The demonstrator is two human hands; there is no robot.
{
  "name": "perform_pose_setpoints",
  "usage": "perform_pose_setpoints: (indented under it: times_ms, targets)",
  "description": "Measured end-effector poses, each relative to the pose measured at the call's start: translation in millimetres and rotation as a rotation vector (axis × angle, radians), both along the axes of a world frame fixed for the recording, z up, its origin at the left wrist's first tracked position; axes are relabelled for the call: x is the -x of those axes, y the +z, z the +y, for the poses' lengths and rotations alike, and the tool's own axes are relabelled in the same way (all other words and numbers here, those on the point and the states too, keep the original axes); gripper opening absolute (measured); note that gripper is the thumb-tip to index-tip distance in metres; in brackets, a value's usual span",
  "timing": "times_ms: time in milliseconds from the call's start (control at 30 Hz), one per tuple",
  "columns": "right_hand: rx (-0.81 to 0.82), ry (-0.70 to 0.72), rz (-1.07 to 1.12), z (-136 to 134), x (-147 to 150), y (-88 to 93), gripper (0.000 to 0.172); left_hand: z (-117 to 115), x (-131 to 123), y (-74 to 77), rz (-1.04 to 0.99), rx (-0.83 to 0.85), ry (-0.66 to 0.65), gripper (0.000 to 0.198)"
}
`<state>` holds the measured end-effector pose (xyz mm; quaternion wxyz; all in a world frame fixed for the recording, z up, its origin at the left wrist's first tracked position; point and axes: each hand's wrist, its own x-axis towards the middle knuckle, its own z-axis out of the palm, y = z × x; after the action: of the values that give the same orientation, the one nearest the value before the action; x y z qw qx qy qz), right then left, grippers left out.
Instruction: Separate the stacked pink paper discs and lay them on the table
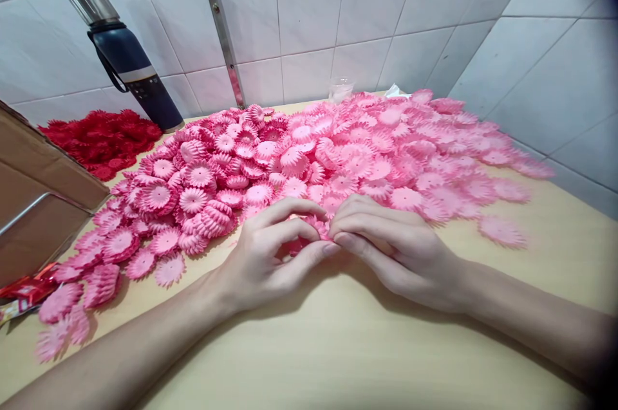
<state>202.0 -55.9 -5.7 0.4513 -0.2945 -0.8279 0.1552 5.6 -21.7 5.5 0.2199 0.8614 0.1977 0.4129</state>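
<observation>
My left hand and my right hand meet fingertip to fingertip just above the table. Between them is a pink flower-petal disc, mostly covered by the fingers. The left thumb and fingers curl around its side, while the right fingers are pinched together at its right edge. Whether it is one disc or a small stack cannot be made out. Right behind the hands spreads a large heap of scalloped petal discs, deep-edged pink on the left and paler pink on the right.
A pile of red petal discs lies at the back left beside a dark blue flask. A cardboard box stands at the left edge, with a red wrapper before it. A clear cup is near the tiled wall.
</observation>
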Motion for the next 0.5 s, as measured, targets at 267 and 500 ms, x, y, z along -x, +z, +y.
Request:
perform_pose_setpoints:
  times_ms: [267, 500]
  targets:
    - [0.025, -0.025, 0.002, -0.9, 0.8, -0.5, 0.013, -1.7, -0.1, 2.4, 0.039, 0.03, -0.064, 0.005]
    - [0.005, 0.01, -0.006, -1.2, 1.5, 0.4, 0.012, -1.8, 0.5, 1.8, 0.035, 0.045, -0.042, 0.01]
